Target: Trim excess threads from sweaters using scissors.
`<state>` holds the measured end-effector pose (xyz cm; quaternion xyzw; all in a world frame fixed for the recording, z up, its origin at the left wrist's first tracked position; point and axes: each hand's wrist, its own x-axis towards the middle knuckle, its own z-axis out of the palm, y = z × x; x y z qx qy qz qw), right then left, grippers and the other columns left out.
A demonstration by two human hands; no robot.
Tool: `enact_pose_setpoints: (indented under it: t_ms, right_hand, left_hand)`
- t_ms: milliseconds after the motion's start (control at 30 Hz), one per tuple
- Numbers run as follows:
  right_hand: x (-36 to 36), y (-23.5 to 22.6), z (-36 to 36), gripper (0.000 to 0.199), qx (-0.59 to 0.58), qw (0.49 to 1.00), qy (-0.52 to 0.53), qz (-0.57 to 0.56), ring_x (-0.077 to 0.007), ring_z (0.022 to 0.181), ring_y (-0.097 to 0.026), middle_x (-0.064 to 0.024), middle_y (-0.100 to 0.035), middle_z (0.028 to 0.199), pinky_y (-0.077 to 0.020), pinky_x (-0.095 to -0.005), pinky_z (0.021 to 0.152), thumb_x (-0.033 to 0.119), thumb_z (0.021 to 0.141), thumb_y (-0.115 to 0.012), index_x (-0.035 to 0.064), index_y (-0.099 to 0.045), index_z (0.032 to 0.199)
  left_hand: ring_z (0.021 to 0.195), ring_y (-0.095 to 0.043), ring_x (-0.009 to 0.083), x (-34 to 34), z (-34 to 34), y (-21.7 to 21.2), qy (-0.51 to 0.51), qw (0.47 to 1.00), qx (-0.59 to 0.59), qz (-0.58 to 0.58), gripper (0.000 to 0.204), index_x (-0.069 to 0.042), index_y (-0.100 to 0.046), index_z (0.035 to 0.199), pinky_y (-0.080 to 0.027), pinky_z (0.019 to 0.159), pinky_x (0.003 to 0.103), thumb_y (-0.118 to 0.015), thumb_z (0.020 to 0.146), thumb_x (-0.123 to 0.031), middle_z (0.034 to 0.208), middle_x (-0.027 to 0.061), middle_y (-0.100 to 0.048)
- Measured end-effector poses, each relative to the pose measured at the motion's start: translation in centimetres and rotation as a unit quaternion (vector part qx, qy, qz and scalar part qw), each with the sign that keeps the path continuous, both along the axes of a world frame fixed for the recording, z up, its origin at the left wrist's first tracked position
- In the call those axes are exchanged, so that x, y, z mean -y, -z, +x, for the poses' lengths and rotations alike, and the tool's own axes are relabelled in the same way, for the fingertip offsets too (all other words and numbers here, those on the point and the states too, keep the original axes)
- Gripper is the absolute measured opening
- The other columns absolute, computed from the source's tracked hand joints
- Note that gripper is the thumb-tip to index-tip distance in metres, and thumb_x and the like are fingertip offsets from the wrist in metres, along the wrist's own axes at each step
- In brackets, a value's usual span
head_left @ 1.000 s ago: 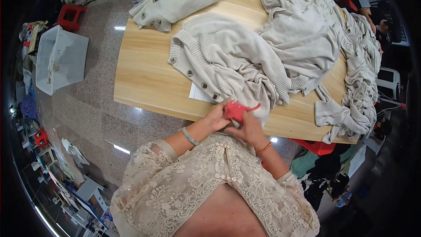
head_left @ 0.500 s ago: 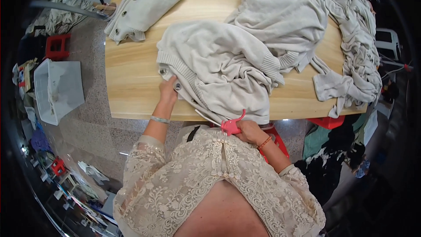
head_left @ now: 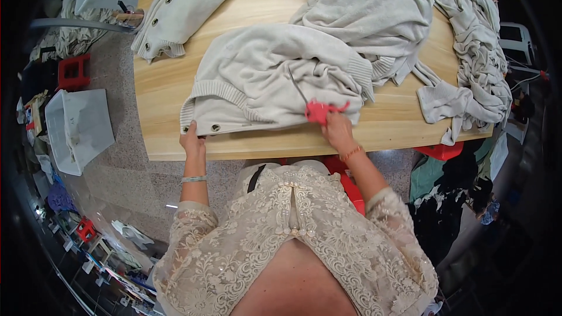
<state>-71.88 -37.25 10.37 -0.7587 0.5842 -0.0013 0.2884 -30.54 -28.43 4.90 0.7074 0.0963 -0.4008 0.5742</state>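
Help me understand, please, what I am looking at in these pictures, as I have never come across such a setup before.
There is no machine here: a person works with two bare hands. The view comes from the left one of two wide fisheye cameras worn on the person's head, looking down, so straight edges bend toward the rim.

On the wooden table lies a pale buttoned garment, with more pale knitwear behind it and to the right. The left hand holds the near left corner of the garment. The right hand holds a red-handled tool whose slim metal part points away over the fabric; it looks like scissors, though it is slightly blurred.

On the floor to the left stands a whitish bin.
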Motion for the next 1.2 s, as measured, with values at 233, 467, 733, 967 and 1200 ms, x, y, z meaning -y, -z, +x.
enact_pose_setpoints:
  t_ms: [233,467,733,967,1200]
  right_hand:
    - [9.7,-0.9,10.4,0.014,0.083,0.992,-0.051,-0.074,-0.0372,0.079,-0.064,-0.0193,-0.065,0.086,-0.0509,-0.0475,0.070,0.015,0.074,-0.063,0.0042,-0.063,0.081]
    - [8.0,-4.8,11.7,0.012,0.081,0.987,-0.125,-0.056,-0.0376,0.083,-0.062,-0.0195,-0.065,0.095,-0.0509,-0.0474,0.074,0.011,0.072,-0.063,0.0024,-0.064,0.081]
    - [5.5,-7.7,-3.0,0.023,-0.003,0.974,-0.070,-0.217,-0.0339,0.078,-0.061,-0.0134,-0.063,0.080,-0.0489,-0.0440,0.066,0.017,0.074,-0.071,0.0104,-0.066,0.096]
    - [1.4,-5.6,-9.4,0.018,-0.304,0.944,-0.112,0.067,-0.0314,0.078,-0.063,-0.0159,-0.061,0.083,-0.0510,-0.0427,0.063,0.020,0.080,-0.067,0.0039,-0.063,0.087]
    - [-1.2,-5.4,-5.9,0.026,-0.036,0.993,-0.063,-0.096,-0.0381,0.082,-0.057,-0.0185,-0.056,0.092,-0.0459,-0.0473,0.070,0.008,0.078,-0.065,0.0026,-0.054,0.101]
  left_hand:
    - [0.094,-0.065,0.0285,-2.7,6.1,-1.1,-0.135,0.988,0.022,-0.074,0.029,0.001,-0.051,0.116,-0.056,0.065,0.040,-0.062,0.090,-0.008,0.110,0.0162,-0.062]
    - [0.102,-0.062,0.0282,-6.4,7.0,-4.2,-0.131,0.982,-0.020,-0.137,0.028,0.000,-0.052,0.115,-0.056,0.084,0.040,-0.060,0.090,-0.009,0.113,0.0155,-0.061]
    - [0.085,-0.064,0.0205,-7.4,-4.8,-0.9,0.062,0.979,-0.187,-0.060,0.028,-0.005,-0.055,0.113,-0.055,0.067,0.036,-0.065,0.087,-0.010,0.103,0.0076,-0.063]
    - [0.066,-0.062,0.0203,-7.4,-7.8,1.2,0.254,0.956,0.148,-0.019,0.029,0.000,-0.060,0.107,-0.053,0.065,0.033,-0.071,0.082,-0.010,0.080,0.0017,-0.065]
    - [0.122,-0.038,0.0380,-4.3,-10.0,-6.3,0.349,0.678,0.645,0.055,0.068,-0.004,-0.044,0.130,-0.030,0.102,0.050,-0.076,0.072,-0.020,0.129,0.0188,-0.041]
